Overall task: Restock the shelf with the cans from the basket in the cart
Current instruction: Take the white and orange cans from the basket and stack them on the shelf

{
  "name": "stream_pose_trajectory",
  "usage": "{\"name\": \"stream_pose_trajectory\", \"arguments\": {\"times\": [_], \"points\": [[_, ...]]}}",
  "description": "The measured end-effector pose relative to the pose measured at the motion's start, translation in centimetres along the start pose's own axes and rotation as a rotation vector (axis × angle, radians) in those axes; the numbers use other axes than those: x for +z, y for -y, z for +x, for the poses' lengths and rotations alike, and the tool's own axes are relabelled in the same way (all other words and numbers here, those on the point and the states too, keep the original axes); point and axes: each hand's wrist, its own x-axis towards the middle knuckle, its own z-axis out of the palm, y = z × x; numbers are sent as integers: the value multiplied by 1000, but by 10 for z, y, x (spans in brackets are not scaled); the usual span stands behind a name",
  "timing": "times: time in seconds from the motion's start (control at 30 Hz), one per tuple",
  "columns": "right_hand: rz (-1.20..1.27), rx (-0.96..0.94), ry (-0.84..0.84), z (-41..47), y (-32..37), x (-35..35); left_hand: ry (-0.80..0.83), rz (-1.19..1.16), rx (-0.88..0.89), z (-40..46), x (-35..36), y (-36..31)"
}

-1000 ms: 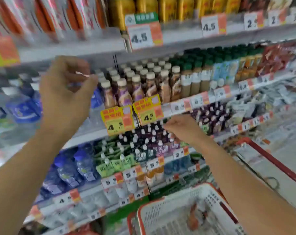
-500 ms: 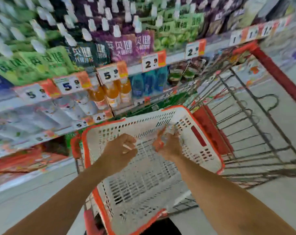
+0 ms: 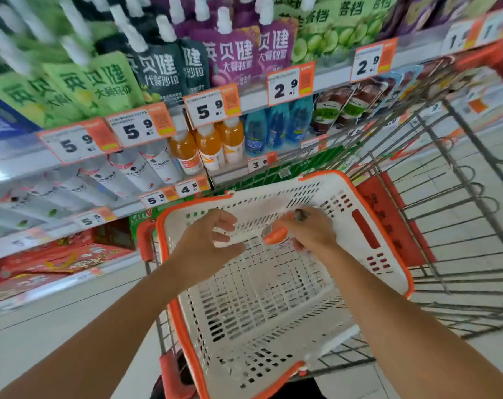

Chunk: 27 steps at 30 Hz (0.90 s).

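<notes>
Fingers of right hand (image 3: 310, 233) curled round a blurred orange-and-white can (image 3: 276, 235) at 12 o'clock inside the basket (image 3: 388, 234); left hand (image 3: 207, 243) loosely curled, holding nothing visible; risk: one-handed grip slipping on lifting toward the shelf (image 3: 331, 82).

pouches (image 3: 230, 56) upper tier | orange bottles (image 3: 210, 146) below | price tags (image 3: 290, 84)

Supermarket drinks aisle. Stocked shelves (image 3: 244, 103) of bottles (image 3: 210, 145) and spouted pouches (image 3: 230, 56), orange price tags (image 3: 290, 84). Wire cart (image 3: 460, 226) carrying plastic basket (image 3: 368, 226).
</notes>
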Motion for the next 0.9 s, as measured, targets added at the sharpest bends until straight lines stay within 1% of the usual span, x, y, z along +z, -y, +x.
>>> {"name": "stream_pose_trajectory", "arguments": {"times": [0.07,0.13,0.17,0.23,0.3,0.33,0.37,0.43,0.5,0.6,0.67,0.77,0.83,0.9], "points": [[8,-92,106,-46,51,-21,28,60,64,-8,-12,-31],[-12,-212,179,-99,112,-45,80,121,172,-22,-27,-73],[-24,-283,196,-128,147,-58,75,150,229,-34,-40,-98],[-87,-406,195,-179,206,-78,-30,119,316,-58,-68,-140],[-141,-570,148,-221,253,-90,-157,35,331,-82,-99,-172],[-167,-680,123,-246,287,-96,-218,-22,345,-98,-129,-194],[-174,-752,118,-263,306,-100,-226,-100,353,-110,-147,-208],[-124,-921,130,-305,363,-109,-297,-248,460,-141,-203,-251],[-13,-1038,139,-346,414,-116,-394,-370,544,-169,-261,-291],[127,-1133,188,-398,474,-123,-552,-484,684,-205,-340,-343],[195,-1183,205,-422,503,-125,-612,-552,737,-222,-391,-370],[154,-1241,160,-447,538,-125,-677,-494,823,-246,-455,-407],[139,-1234,124,-450,556,-123,-690,-448,863,-253,-488,-427],[129,-1219,85,-451,569,-123,-668,-393,882,-252,-516,-442]]}}
